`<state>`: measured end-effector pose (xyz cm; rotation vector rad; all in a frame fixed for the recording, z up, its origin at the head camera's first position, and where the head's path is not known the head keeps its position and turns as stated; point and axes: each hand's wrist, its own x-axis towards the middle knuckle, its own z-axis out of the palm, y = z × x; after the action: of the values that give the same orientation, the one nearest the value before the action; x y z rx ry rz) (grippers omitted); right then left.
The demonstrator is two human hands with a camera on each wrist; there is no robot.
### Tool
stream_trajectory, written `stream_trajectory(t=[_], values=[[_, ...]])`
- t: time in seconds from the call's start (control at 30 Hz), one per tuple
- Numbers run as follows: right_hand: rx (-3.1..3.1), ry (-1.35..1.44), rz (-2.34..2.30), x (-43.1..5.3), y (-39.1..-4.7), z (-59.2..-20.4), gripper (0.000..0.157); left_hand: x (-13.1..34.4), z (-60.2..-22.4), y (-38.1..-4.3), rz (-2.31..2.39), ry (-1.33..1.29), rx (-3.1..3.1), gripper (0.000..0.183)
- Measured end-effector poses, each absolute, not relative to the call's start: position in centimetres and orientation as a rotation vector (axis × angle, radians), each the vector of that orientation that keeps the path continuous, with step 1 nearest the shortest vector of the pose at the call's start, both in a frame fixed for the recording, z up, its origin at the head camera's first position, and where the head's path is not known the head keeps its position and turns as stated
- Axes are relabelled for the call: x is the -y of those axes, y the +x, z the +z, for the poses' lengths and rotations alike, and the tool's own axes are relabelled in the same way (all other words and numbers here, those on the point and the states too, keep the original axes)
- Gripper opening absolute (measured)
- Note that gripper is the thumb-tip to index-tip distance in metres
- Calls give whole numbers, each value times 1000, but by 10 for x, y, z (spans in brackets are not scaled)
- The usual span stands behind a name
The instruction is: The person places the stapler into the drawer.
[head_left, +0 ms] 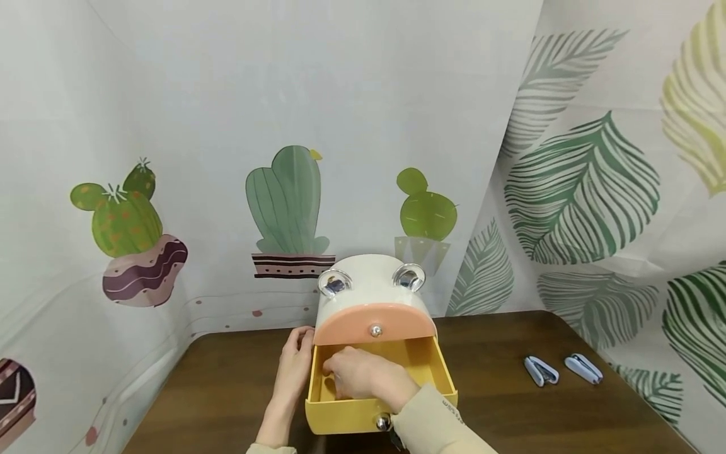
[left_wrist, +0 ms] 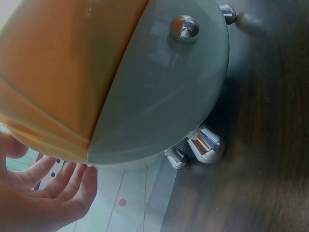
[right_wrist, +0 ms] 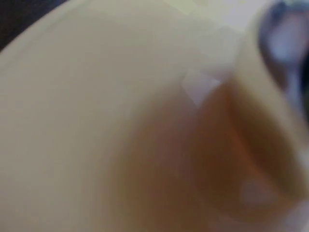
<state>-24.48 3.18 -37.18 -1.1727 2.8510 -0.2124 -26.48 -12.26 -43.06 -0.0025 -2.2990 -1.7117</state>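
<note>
A small frog-faced drawer cabinet (head_left: 371, 287), white on top with silver eyes, stands in the middle of the table. Its yellow drawer (head_left: 340, 418) is pulled out beneath a closed peach-coloured drawer front (head_left: 351, 325). My right hand (head_left: 363, 373) reaches down inside the yellow drawer at its left side, and its fingertips are mostly hidden. The right wrist view is too blurred to show whether it holds anything. Against the cabinet's left side rests my left hand (head_left: 293, 366), fingers loosely bent. In the left wrist view, that hand's fingers (left_wrist: 72, 183) touch the cabinet's edge.
Two small light-blue staplers (head_left: 541, 371) lie on the right part of the brown wooden table (head_left: 488, 372). Behind the table hangs a cloth (head_left: 363, 126) printed with cacti and leaves. A silver knob (head_left: 383, 421) sticks out from the drawer's front.
</note>
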Motion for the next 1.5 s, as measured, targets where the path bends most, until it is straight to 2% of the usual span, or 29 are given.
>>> stream_trajectory(t=[0.13, 0.43, 0.67, 0.93, 1.2, 1.5], values=[[-2858, -1161, -206, -34, -242, -373, 20, 122, -432, -262, -1712, 3, 2304, 41], [-2851, -1209, -437, -58, -229, -359, 39, 120, -432, -259, -1720, 5, 2301, 40], [-2857, -1303, -630, -90, -208, -341, 32, 117, -433, -260, -1703, 22, 2296, 37], [-2919, -1150, -801, -141, -186, -328, 46, 121, -433, -260, -1704, 33, 2303, 38], [-2954, -1126, -999, -196, -180, -335, 38, 123, -433, -261, -1694, 36, 2319, 39], [-3088, -944, -1062, -262, -195, -352, 32, 121, -430, -266, -1703, 38, 2300, 38]])
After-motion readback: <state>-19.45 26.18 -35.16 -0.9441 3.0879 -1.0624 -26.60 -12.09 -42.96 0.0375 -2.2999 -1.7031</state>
